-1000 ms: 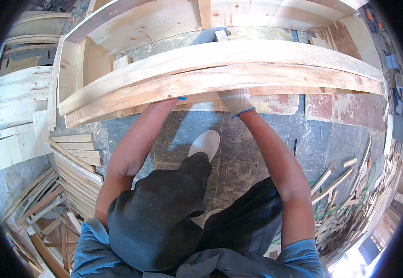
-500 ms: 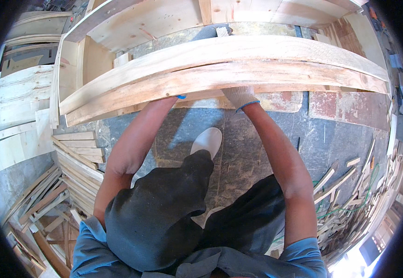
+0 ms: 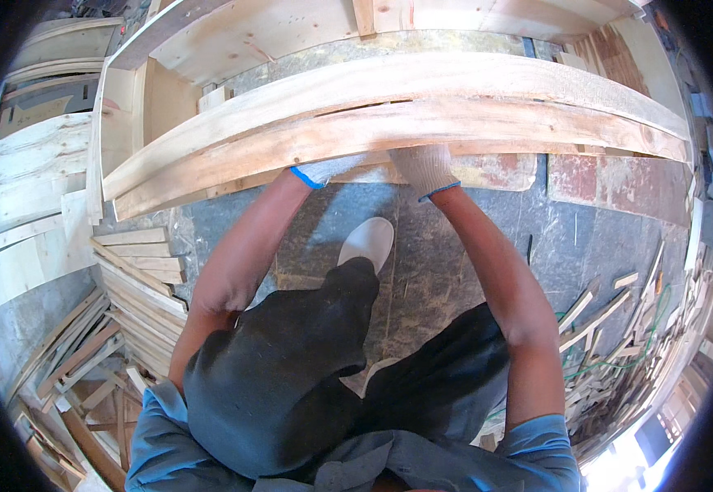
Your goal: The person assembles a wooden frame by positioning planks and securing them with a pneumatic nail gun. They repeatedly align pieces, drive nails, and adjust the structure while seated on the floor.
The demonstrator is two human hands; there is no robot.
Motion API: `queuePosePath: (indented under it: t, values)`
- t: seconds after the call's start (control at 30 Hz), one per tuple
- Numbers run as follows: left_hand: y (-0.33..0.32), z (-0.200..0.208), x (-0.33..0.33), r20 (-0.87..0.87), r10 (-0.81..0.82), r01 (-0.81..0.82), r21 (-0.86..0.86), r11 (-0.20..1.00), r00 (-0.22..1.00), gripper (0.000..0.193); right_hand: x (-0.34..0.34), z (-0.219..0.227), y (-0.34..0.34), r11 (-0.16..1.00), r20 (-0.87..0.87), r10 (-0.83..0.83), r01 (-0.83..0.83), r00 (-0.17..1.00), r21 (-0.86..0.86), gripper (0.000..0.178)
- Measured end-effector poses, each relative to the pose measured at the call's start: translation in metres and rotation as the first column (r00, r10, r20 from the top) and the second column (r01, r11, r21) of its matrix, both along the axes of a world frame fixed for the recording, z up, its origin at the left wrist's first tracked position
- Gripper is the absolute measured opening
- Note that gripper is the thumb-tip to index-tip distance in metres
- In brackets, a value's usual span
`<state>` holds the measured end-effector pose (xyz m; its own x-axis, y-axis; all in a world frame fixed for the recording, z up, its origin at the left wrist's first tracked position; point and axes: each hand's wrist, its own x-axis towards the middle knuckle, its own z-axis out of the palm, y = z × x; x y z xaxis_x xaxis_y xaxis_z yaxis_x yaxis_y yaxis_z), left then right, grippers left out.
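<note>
A long wooden side made of two pale planks (image 3: 389, 123), one behind the other, crosses in front of me. It belongs to a large box-like wooden frame. My left hand (image 3: 325, 170), in a whitish knit glove with a blue cuff, reaches beneath the near plank's lower edge. To its right, my right hand (image 3: 424, 169), gloved the same way, goes under that edge too. The planks cover the fingers of both hands, so whether they grip anything is hidden. Narrow dark gaps show between the two planks.
The frame's far panel (image 3: 291, 41) stands beyond the planks. Stacked wood strips (image 3: 139, 316) lie on the left, below plywood sheets (image 3: 33, 180). Scattered offcuts (image 3: 619, 361) and a green cord (image 3: 619, 363) lie at right. My light shoe (image 3: 369, 242) rests on the dark floor.
More of my left glove shows on the near side of the planks. A grey shape with a pale tip beyond the planks is gone from view. My right hand stays about where it was.
</note>
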<state>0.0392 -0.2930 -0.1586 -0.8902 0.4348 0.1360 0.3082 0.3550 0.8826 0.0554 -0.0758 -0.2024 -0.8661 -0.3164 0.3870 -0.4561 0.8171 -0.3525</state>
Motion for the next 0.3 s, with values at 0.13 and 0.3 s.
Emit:
queuePosePath:
  t: [0.13,0.3]
  values:
    - [0.0,-0.002,0.004,-0.016,-0.014,0.014,0.01,1.0,1.0,0.048,0.004,0.01,0.0,1.0,0.119,0.009,-0.011,0.993,0.019,0.025]
    - [-0.003,-0.006,0.01,-0.015,-0.026,0.026,0.002,1.0,1.0,0.048,-0.007,0.005,0.011,0.985,-0.07,0.116,-0.124,0.991,-0.117,0.032]
